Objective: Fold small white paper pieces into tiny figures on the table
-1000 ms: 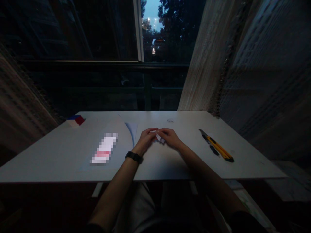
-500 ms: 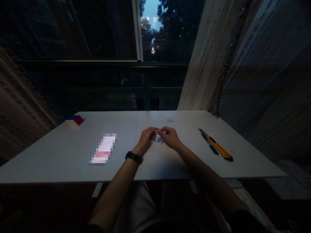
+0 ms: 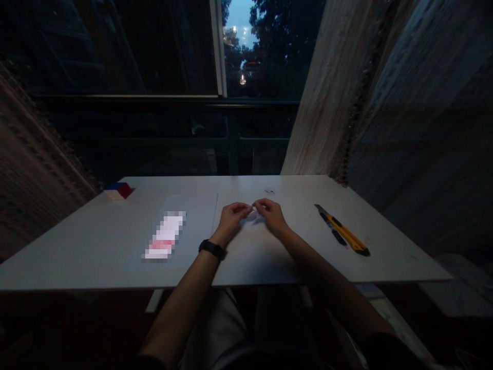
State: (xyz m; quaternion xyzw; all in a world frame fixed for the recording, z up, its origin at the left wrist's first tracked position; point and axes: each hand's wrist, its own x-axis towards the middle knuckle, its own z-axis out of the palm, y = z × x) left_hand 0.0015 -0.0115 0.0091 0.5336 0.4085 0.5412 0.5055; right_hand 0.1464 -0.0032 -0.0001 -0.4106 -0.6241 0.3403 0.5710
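Over the middle of the white table (image 3: 258, 262), my left hand (image 3: 230, 220) and my right hand (image 3: 273, 213) meet at the fingertips. Both are closed in a pinch on a small piece of white paper (image 3: 253, 215), which shows dimly between and below the fingers. Its exact shape is mostly hidden by the hands and by shadow. A black band (image 3: 212, 249) is round my left wrist.
To the right lie a yellow utility knife (image 3: 348, 236) and a smaller black cutter (image 3: 334, 231). A white sheet (image 3: 196, 221) carries a bright pixelated rectangle (image 3: 167, 231). A puzzle cube (image 3: 118, 190) sits far left; a small thin scrap (image 3: 270, 190) lies at the back.
The pinching fingertips have shifted slightly to the right, and my left fingers are stretched a little further. The paper shows at a different angle. Objects on the table have stayed put.
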